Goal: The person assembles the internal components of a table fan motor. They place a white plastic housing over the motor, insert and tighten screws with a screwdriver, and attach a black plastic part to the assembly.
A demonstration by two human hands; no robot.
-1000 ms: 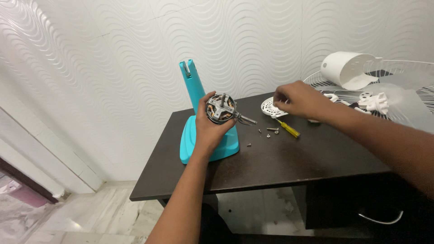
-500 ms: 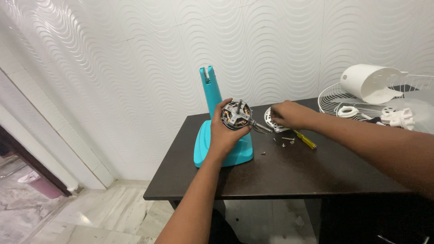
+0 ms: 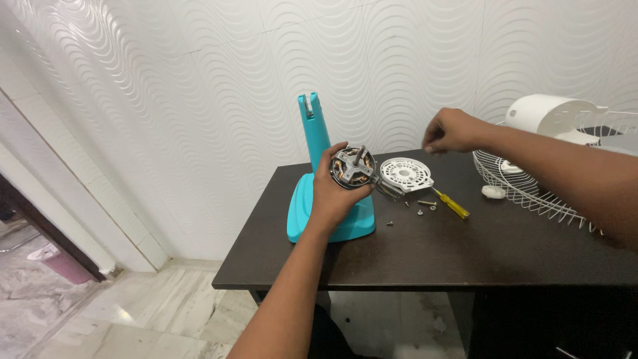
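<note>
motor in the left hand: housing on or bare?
Bare. The motor in the left hand shows its copper windings, metal bracket and shaft uncovered; a white housing lies apart by the wire grille.

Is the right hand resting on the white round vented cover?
No, the right hand is raised above the table, apart from the white vented cover lying beside the motor.

Both arms are bare from the elbow down, with no sleeves showing anywhere in view. The left hand (image 3: 332,193) and the right hand (image 3: 452,131) wear no gloves, and no rings, watch or wristband show on the fingers or wrists. The nails look short and plain.
</note>
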